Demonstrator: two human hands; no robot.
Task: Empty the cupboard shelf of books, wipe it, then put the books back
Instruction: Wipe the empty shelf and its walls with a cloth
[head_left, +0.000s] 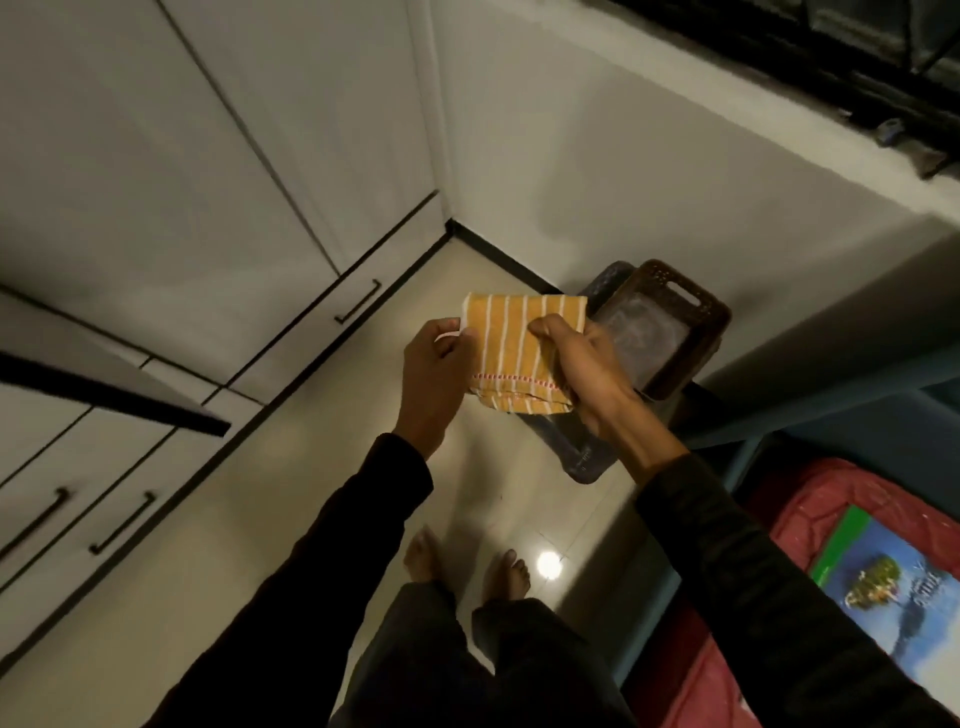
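Both hands held a folded orange cloth w/ white stripes (511, 351) in mid-air above the pale tiled floor (291, 499): left hand (436, 364) pinched its left edge, right hand (582, 364) gripped its right side, fingers curled over the fabric. Just behind the cloth sat a brown perforated plastic basket (691, 322) on the floor; white cupboard doors w/ black bar handles (358, 301) stood well left of the cloth.

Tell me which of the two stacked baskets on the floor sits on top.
The brown perforated plastic basket with the handle slot sits on top; the dark grey plastic basket lies underneath, jutting out toward the feet.
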